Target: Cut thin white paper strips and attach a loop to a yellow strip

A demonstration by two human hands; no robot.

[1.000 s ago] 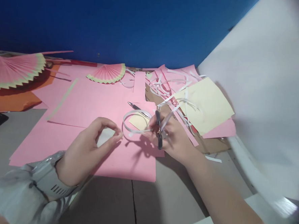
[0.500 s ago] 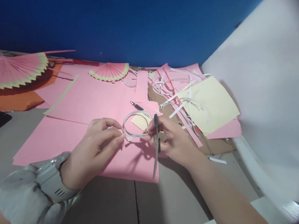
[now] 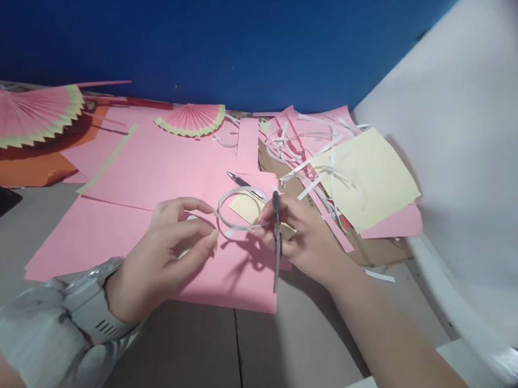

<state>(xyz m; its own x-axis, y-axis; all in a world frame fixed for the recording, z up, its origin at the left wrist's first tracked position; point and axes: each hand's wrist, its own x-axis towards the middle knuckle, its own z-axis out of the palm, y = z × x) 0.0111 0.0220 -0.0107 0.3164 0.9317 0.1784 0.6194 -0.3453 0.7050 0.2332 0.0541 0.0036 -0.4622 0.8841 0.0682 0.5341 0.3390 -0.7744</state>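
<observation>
Head view: the right hand (image 3: pixel 303 235) has its fingers clamped on a white loop (image 3: pixel 239 226) above pink paper (image 3: pixel 235 289), and also holds scissors (image 3: pixel 277 248). The left hand (image 3: pixel 162 258), fingers apart, is just beside. Handling the loop seems the step; next calls for blades kept clear.

A loop of strip (image 3: pixel 221 213) sits between my left fingers (image 3: pixel 194 254) and my right fingers (image 3: pixel 293 211), above paper sheets (image 3: pixel 128 239). Scissors (image 3: pixel 276 271) hang in my right. Behind the loop lies a pen (image 3: pixel 239 180); farther back, leftward, a pleated fan (image 3: pixel 191 121). Loose strips (image 3: pixel 301 195) lie behind my right fingers, partly over cardboard (image 3: pixel 372 250).
</observation>
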